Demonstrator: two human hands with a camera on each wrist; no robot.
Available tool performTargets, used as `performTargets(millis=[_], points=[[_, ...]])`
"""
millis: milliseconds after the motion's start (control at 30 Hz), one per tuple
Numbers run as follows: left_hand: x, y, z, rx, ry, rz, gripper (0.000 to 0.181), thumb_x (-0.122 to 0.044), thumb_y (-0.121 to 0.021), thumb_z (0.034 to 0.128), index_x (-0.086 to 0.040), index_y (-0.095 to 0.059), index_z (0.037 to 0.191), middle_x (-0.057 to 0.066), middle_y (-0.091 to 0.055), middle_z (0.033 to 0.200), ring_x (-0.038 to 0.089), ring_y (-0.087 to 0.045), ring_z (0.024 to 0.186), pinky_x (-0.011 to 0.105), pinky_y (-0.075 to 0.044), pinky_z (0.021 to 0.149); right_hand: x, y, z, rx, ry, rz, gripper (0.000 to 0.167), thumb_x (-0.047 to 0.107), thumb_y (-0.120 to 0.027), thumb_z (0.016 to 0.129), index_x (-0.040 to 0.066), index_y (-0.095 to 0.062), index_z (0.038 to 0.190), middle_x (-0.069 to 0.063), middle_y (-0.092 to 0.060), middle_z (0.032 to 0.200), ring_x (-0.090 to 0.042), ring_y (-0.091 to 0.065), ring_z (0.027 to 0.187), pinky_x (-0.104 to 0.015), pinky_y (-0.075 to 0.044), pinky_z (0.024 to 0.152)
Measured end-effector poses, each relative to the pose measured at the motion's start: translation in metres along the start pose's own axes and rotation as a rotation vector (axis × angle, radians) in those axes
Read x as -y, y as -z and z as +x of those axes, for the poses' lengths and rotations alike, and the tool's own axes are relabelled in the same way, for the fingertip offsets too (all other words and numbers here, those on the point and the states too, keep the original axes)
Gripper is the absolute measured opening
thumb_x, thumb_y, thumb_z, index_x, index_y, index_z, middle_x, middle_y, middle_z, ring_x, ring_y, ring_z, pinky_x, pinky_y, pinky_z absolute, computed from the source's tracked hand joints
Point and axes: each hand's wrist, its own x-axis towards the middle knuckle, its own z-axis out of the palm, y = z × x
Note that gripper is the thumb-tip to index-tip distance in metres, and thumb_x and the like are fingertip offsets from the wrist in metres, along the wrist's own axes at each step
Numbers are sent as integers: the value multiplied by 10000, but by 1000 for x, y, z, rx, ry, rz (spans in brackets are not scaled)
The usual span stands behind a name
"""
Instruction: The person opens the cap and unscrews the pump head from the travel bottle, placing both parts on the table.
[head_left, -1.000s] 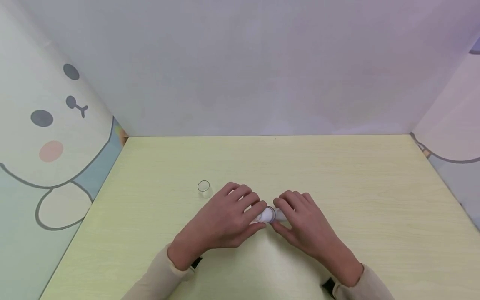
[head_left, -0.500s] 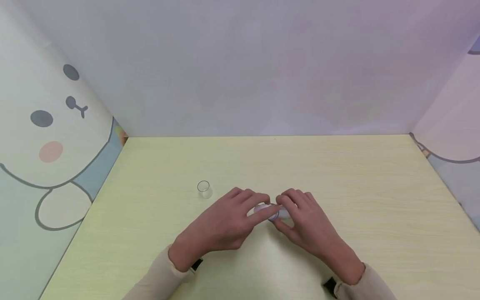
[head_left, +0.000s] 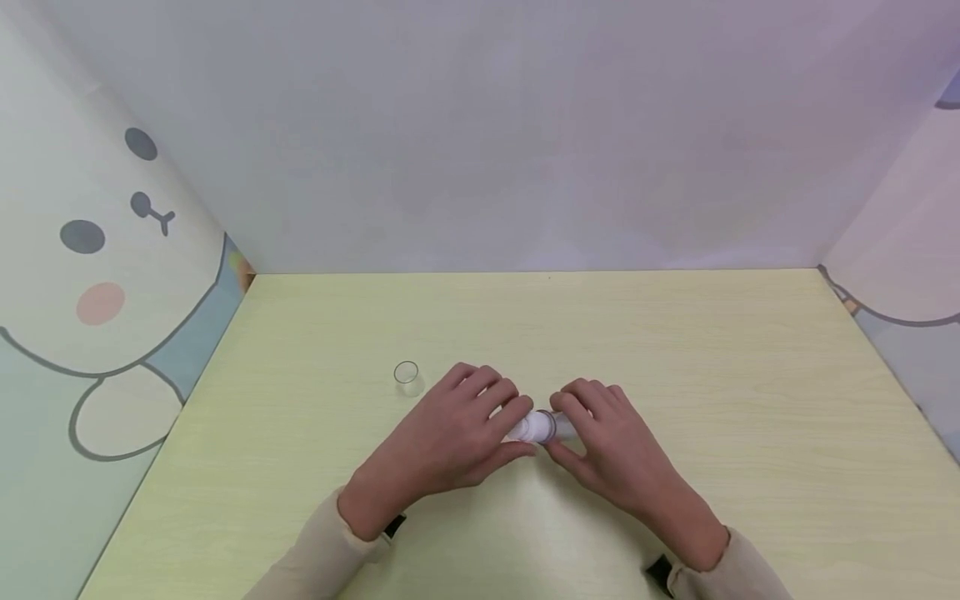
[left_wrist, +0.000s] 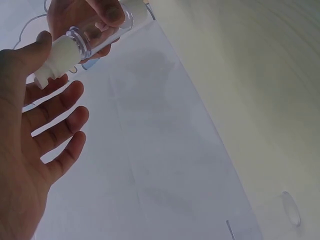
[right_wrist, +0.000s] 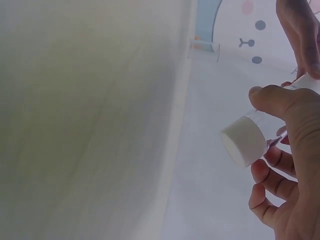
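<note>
A small clear bottle [left_wrist: 112, 34] lies sideways between both hands in the head view, lifted off the table. My left hand [head_left: 453, 437] pinches its white top [left_wrist: 64, 54] between thumb and index finger; the other fingers are spread in the left wrist view. My right hand [head_left: 618, 450] holds the clear body, thumb on one side and fingers curled beneath. The bottle's white base [right_wrist: 245, 141] sticks out past that thumb in the right wrist view. A clear, open-rimmed cup-like piece [head_left: 407, 379] stands on the table beyond the left hand.
The pale wooden table [head_left: 712, 350] reaches back to a plain grey-white wall [head_left: 525, 142]. Side panels with a cartoon face [head_left: 120, 233] border it on the left and a similar print [head_left: 900, 250] on the right.
Half a second ago the left fingers reached further right over the bottle; now they are drawn back to the white top, much as one second ago. The right hand has hardly moved.
</note>
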Motion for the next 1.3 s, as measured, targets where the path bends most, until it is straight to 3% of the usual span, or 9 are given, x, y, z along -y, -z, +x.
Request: performTargets(millis=[133, 233, 367, 467, 700, 967, 1133, 1300], points=[[-1, 0, -1, 40, 21, -77, 522, -548, -685, 959, -152, -624, 1293, 14, -666, 1168, 203, -654, 1072, 357, -551, 913, -1, 0, 0, 1, -1, -2, 511, 162, -948, 670, 105, -616, 1053, 24, -609, 1020, -150, -571, 861, -342, -453, 722], [-2, 0, -1, 60, 3, -166, 495, -375, -687, 963, -198, -569, 1409, 38, -623, 1302, 209, -630, 1156, 369, -548, 955, -2, 0, 0, 4, 2, 8, 505, 163, -946, 681, 107, -617, 1060, 21, -613, 1022, -155, -577, 869, -340, -451, 725], [-4, 0, -1, 44, -44, -200, 428, -121, -603, 925, -227, -602, 1340, 21, -620, 1285, 196, -624, 1134, 350, -543, 961, -2, 0, 1, 13, 9, 14, 501, 162, -948, 690, 108, -620, 1065, 18, -614, 1023, -159, -582, 881, -338, -451, 727], [-4, -1, -1, 25, -61, -171, 352, -76, -554, 925, -215, -635, 1237, 8, -640, 1217, 194, -639, 1085, 339, -540, 961, -2, 0, 0, 20, 9, 12, 506, 163, -951, 687, 106, -620, 1066, 17, -610, 1024, -157, -580, 883, -339, -457, 729], [-2, -3, -1, 0, -72, -68, 188, -226, -581, 975, -180, -643, 1146, -18, -658, 1075, 174, -647, 938, 332, -557, 903, -1, 1, 0, 10, 10, 2, 508, 162, -954, 676, 101, -621, 1055, 19, -608, 1011, -151, -572, 866, -335, -460, 718], [0, -4, -2, -23, -59, 70, 331, -475, -568, 1027, -158, -660, 1040, -34, -655, 956, 173, -631, 872, 340, -548, 870, 0, 1, 1, 25, 5, -8, 483, 161, -946, 689, 103, -619, 1040, 22, -611, 1007, -148, -570, 862, -334, -465, 720], [-1, -4, -1, 26, -29, 64, 409, -535, -587, 1001, -159, -650, 1148, 2, -652, 1091, 192, -636, 931, 361, -542, 879, -1, 2, 0, 26, 2, -18, 505, 165, -953, 679, 102, -616, 1049, 15, -612, 1011, -152, -573, 863, -342, -472, 724], [-2, -4, -3, 98, -20, 31, 294, -386, -621, 980, -199, -602, 1206, 3, -627, 1166, 203, -634, 964, 378, -536, 929, -3, 2, -1, 29, -3, -26, 509, 172, -961, 675, 103, -617, 1044, 10, -617, 1002, -155, -579, 857, -348, -478, 716]])
